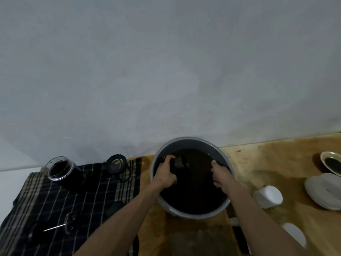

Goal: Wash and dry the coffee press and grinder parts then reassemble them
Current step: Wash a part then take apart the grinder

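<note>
Right now your left hand (167, 173) wraps a dark, probably grinder, part (178, 162) over the murky basin (191, 141) at lower centre, your right hand (220, 174) dips loosely spread: wet, slippery, so grip its barrel.

We count two hands, the left hand (166, 174) and right hand (220, 175), one basin (191, 143) around them, one checked cloth (55, 196) left of the left hand carrying two jars (60, 168) (116, 163) and one plunger (66, 223), two white cups (268, 196) (294, 233) right of the right hand, two dishes (324, 191) (332, 163) farther right.
</note>
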Demonstrator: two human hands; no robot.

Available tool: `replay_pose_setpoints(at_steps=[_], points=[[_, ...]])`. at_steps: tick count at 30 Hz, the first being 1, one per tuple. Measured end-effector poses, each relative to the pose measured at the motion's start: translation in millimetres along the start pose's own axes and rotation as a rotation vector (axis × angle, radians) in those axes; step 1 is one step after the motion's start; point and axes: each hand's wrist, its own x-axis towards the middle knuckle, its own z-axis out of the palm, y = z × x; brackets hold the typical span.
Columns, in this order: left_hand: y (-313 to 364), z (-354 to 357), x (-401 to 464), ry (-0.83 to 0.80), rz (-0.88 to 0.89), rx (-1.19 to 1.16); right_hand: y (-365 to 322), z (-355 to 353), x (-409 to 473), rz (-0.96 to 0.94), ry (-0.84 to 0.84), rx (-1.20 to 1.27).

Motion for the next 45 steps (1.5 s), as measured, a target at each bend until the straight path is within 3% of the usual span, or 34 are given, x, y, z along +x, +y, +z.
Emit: replay_pose_setpoints(at_steps=[3,7,10,16,21,24,26,28,31,34,37,42,45], points=[[0,1,6,-0.012,-0.047,0.025,1,4,11,0.018,-0.016,0.108],[0,10,6,0.021,-0.012,0.045,-13,19,8,0.011,-0.223,0.269],[0,18,5,0.059,-0.017,0.031,-37,32,-4,-0.058,-0.341,0.201],[0,16,5,0.091,-0.049,0.002,-50,29,5,-0.162,-0.144,-0.214],[0,15,2,0.044,-0.05,0.015,-18,20,21,-0.065,0.029,-0.276],[2,17,0,0.047,-0.064,0.061,-15,27,20,0.03,-0.133,0.091],[3,20,1,0.065,-0.072,0.087,-25,31,11,0.024,-0.278,0.197],[3,22,2,0.067,-0.079,0.095,-39,34,5,-0.036,-0.306,0.115],[3,21,1,0.054,-0.098,0.091,-51,33,2,-0.147,-0.203,-0.152],[2,20,3,0.053,-0.078,0.048,-41,32,7,-0.175,-0.246,-0.353],[1,18,3,0.018,-0.078,-0.079,-23,40,11,-0.175,-0.33,-0.352],[8,8,3,0.009,-0.29,-0.59,-3,44,19,-0.205,-0.311,-0.38],[10,12,6,-0.034,-0.336,-0.571,3,43,20,-0.141,-0.31,-0.432]])
